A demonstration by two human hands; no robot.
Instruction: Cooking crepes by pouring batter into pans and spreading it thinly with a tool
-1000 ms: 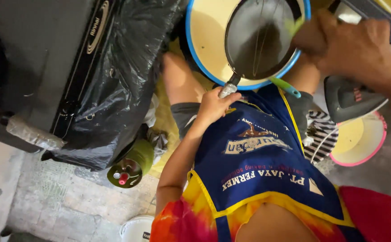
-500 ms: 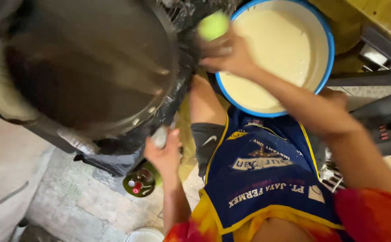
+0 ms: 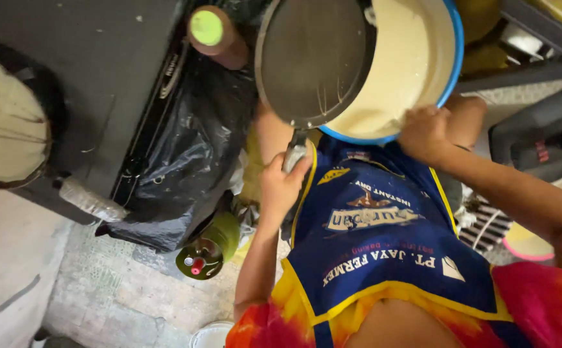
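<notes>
My left hand [image 3: 284, 183] grips the handle of a dark round frying pan [image 3: 316, 61]. The pan is held tilted over a blue-rimmed bowl [image 3: 452, 71] filled with pale cream batter [image 3: 397, 71], and it covers the bowl's left half. My right hand [image 3: 426, 132] has its fingers curled on the bowl's near rim. The bowl sits between my knees, above my blue apron [image 3: 384, 238]. A brown bottle with a green cap [image 3: 210, 32] stands just left of the pan.
A black stove [image 3: 100, 90] at the left carries a second pan holding a pale round crepe [image 3: 3, 122]. A black plastic bag [image 3: 190, 154] hangs beside it, with a green gas canister [image 3: 207, 248] below. Dark tools [image 3: 539, 138] and a pink-rimmed dish [image 3: 526, 245] lie at the right.
The pan has swung from over the stove at the left to over the batter bowl. My right hand let go of the green-capped bottle and dropped to the bowl's rim.
</notes>
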